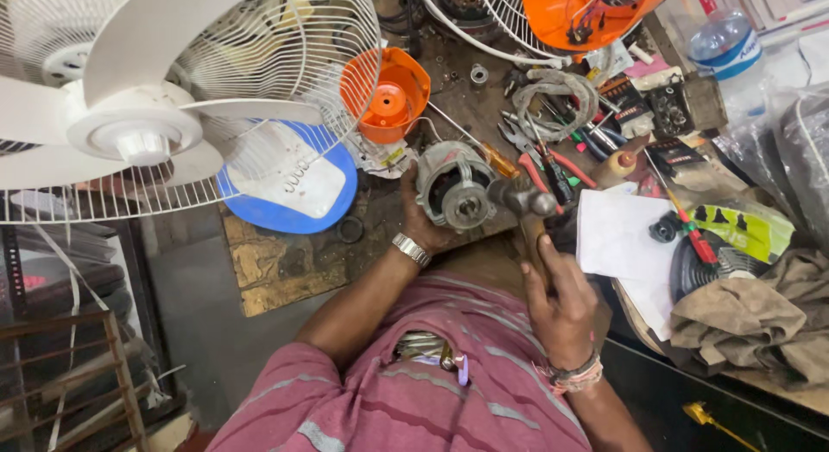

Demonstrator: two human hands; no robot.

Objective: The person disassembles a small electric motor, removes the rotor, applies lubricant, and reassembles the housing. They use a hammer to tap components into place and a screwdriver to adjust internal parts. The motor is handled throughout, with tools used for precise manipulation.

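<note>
Head view, looking down over a cluttered repair surface [285, 271]. The fan motor [453, 193], a grey metal housing with its shaft end facing the camera, sits just above frame centre, lifted off the surface and cupped from its 9 o'clock side by the left hand [420, 217], whose fingers curl closed around the housing. The right hand [560, 307], at 4 o'clock from the motor, is wrapped shut around the wooden handle of a hammer [523, 212]; the metal head lies at the motor's 3 o'clock, touching or just beside the housing, which of the two cannot be told. Likely hazards, as a judgement: the motor is steadied by one hand alone rather than braced on the surface, so a blow could twist it out of the grasp or drive the head onto the left thumb and fingers lying close to the strike point; a glancing hit could also mar the shaft or crack the housing. The crowded surroundings add risk, since a dropped part would fall among the pliers and screwdrivers [553, 163] at the motor's 2 o'clock. An orange plastic cover [387, 94] lies at 11 o'clock, a blue-and-white disc [289, 189] at 9 o'clock, and a white caged fan [138, 98] fills the upper left.
</note>
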